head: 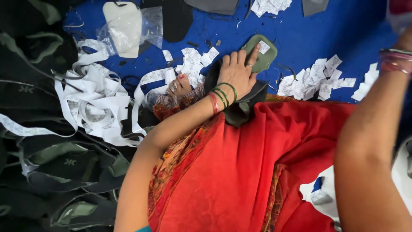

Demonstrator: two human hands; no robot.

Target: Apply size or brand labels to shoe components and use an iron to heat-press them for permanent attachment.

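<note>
While seated on a blue floor sheet (326, 34), a person spreads the left hand (237, 75) flat, fingers extended, pinning a green shoe-upper piece (259, 56) with its white sticker atop dark pieces, apparently to steady it. Only the right forearm shows at the right edge, so its grip cannot be told. Paper tags (307, 81) lie scattered beside it.

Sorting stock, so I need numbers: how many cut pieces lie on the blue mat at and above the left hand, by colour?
Green piece, under the left hand: 1
White piece, in a clear bag: 1
Grey pieces, at the top edge: 2
Black piece: 1
Total: 5
</note>
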